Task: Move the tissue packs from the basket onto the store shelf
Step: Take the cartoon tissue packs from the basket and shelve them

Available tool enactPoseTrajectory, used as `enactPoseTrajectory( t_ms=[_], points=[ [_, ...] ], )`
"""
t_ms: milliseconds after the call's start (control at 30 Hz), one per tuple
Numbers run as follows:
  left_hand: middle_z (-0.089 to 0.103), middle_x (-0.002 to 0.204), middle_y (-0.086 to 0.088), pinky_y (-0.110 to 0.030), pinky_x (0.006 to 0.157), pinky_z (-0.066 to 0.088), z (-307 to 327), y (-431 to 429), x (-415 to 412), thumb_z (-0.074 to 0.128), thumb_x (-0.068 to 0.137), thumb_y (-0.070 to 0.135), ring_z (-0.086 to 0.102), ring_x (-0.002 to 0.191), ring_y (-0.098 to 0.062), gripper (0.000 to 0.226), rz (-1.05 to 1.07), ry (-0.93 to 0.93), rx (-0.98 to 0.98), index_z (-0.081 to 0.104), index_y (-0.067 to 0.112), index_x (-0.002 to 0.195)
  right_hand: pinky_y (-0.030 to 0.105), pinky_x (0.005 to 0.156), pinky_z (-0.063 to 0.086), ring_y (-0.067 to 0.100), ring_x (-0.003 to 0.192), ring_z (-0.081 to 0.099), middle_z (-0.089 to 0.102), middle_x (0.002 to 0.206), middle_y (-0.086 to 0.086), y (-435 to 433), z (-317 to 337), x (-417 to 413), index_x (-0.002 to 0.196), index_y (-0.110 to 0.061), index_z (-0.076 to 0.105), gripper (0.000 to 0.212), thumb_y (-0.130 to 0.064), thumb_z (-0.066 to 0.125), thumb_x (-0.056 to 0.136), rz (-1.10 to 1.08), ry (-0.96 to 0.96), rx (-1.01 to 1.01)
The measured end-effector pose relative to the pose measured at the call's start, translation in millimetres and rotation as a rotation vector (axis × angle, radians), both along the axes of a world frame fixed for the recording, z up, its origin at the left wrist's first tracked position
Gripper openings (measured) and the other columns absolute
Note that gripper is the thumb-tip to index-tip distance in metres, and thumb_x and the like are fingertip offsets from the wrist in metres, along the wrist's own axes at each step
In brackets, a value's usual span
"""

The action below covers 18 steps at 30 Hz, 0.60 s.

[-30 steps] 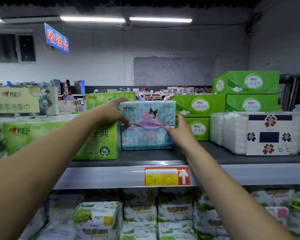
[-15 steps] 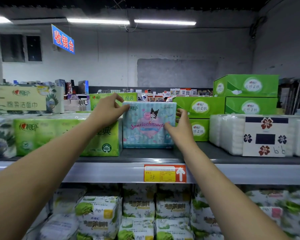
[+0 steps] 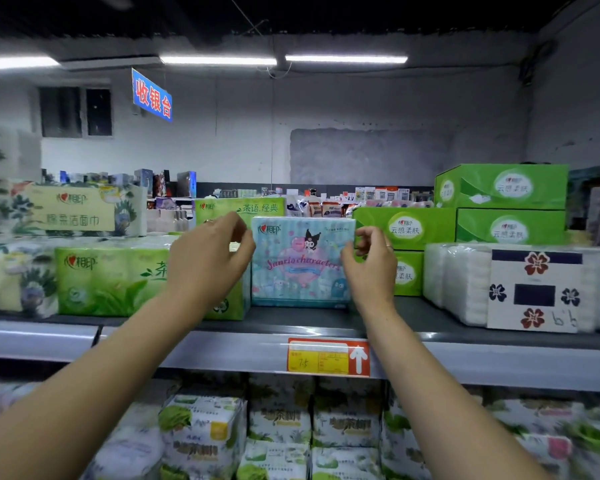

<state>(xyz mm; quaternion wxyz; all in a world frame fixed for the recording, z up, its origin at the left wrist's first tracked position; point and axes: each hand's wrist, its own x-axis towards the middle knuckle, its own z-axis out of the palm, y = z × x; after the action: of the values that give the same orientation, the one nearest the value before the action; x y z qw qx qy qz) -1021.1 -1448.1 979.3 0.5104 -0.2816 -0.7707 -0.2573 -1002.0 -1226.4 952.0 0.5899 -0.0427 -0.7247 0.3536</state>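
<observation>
A pale blue tissue pack (image 3: 300, 268) with cartoon characters stands upright on the grey top shelf (image 3: 413, 315), between a green pack and green boxes. My left hand (image 3: 208, 263) hovers at its upper left corner, with loosely curled fingers and the thumb close to the pack's edge. At the pack's right edge is my right hand (image 3: 371, 266), fingers loosely curled and holding nothing. No basket is in view.
A green tissue multipack (image 3: 111, 282) sits just left of the blue pack. Green boxes (image 3: 406, 228) are stacked behind and to the right, white packs (image 3: 465, 282) farther right. A red-yellow price tag (image 3: 328, 356) hangs on the shelf edge. More tissue packs (image 3: 279, 424) fill the shelf below.
Both hands have let go of the blue pack's sides and drawn back slightly, fingers now curled loosely. The pack stays on the shelf.
</observation>
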Motion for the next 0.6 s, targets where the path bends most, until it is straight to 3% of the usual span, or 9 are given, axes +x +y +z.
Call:
enactPoseTrajectory(
  t_ms=[100,167,267,333,467,600],
  points=[
    [0.066,0.080,0.004,-0.034,0.071,0.050,-7,-8,16,0.056,0.091,0.025,0.062,0.075,-0.018,0.016,-0.160,-0.138,0.141,0.064,0.011,0.089,0.030,0.061,0.044,0.018,0.074,0.051,0.055,0.083,0.003,-3,0,4,0.092,-0.014,0.055,0.007,-0.014,0.057,0.086,-0.029,0.050,0.023],
    [0.067,0.079,0.001,-0.032,0.070,0.050,-11,-13,26,0.058,0.091,0.021,0.062,0.076,-0.017,0.015,-0.277,-0.297,0.238,0.065,0.009,0.086,0.028,0.056,0.038,0.017,0.066,0.048,0.054,0.074,0.004,-6,0,9,0.087,-0.013,0.055,0.001,-0.013,0.056,0.086,-0.062,0.088,0.052],
    [0.071,0.083,-0.008,-0.040,0.076,0.053,-20,-22,42,0.057,0.092,0.018,0.068,0.085,-0.023,0.014,-0.447,-0.495,0.356,0.066,0.009,0.086,0.031,0.052,0.037,0.018,0.057,0.047,0.053,0.063,0.005,-15,-1,16,0.084,-0.010,0.055,0.005,-0.014,0.054,0.087,-0.094,0.139,0.106],
    [0.072,0.085,-0.006,-0.037,0.079,0.053,-27,-28,52,0.057,0.093,0.019,0.069,0.085,-0.018,0.015,-0.475,-0.541,0.386,0.066,0.010,0.087,0.031,0.050,0.038,0.018,0.055,0.047,0.054,0.061,0.005,-22,0,22,0.084,-0.008,0.056,0.008,-0.015,0.053,0.087,-0.089,0.153,0.154],
    [0.073,0.087,-0.001,-0.027,0.078,0.049,-44,-44,69,0.057,0.093,0.024,0.069,0.085,-0.010,0.014,-0.494,-0.641,0.426,0.068,0.016,0.088,0.035,0.051,0.040,0.018,0.056,0.049,0.054,0.063,0.002,-33,-11,47,0.085,-0.011,0.057,0.008,-0.012,0.051,0.089,0.128,0.115,0.155],
    [0.073,0.090,-0.004,-0.029,0.082,0.051,-67,-54,84,0.059,0.091,0.024,0.070,0.089,-0.012,0.012,-0.522,-0.774,0.555,0.068,0.016,0.090,0.030,0.054,0.041,0.013,0.059,0.050,0.057,0.067,0.000,-42,-40,93,0.084,-0.017,0.059,0.012,-0.012,0.052,0.093,0.328,0.004,0.033]
  ],
)
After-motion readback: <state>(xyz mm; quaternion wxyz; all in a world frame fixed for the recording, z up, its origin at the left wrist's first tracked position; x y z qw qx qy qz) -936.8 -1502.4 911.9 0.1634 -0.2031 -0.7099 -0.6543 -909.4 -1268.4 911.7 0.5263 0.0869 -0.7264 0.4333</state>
